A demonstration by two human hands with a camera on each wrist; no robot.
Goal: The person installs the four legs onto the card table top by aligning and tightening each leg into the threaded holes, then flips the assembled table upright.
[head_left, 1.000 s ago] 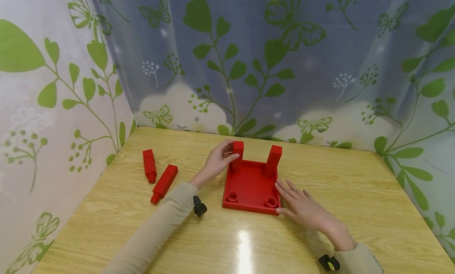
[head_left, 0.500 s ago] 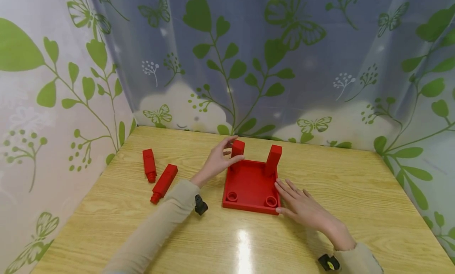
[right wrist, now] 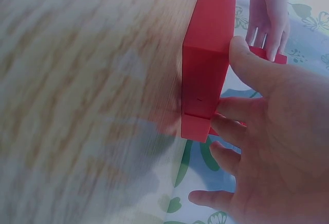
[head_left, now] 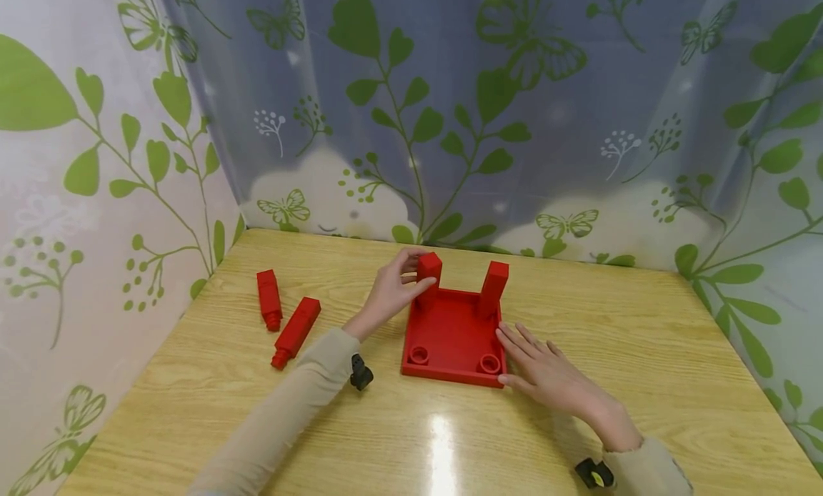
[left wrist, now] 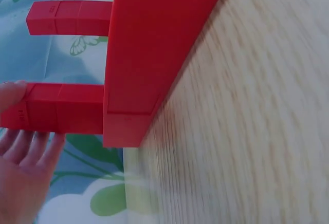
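Observation:
A red square toy tabletop (head_left: 455, 331) lies upside down on the table, with round sockets in its near corners. Two red square legs stand up from its far corners. My left hand (head_left: 390, 290) holds the far-left leg (head_left: 430, 269) between thumb and fingers; in the left wrist view the thumb lies on one side of this leg (left wrist: 77, 108) and the fingers on the other. The far-right leg (head_left: 496, 285) stands untouched. My right hand (head_left: 551, 377) touches the tabletop's right edge with thumb and fairly straight, spread fingers.
Two loose red legs lie to the left on the wooden table (head_left: 360, 439): one farther back (head_left: 269, 300), one nearer (head_left: 296, 332), both showing threaded ends. A patterned curtain (head_left: 450, 124) hangs behind the table's far edge.
My left fingers loosened and spread around the far-left leg half a second ago, and now close on it again. That leg looks slightly turned. The right hand stays against the tabletop.

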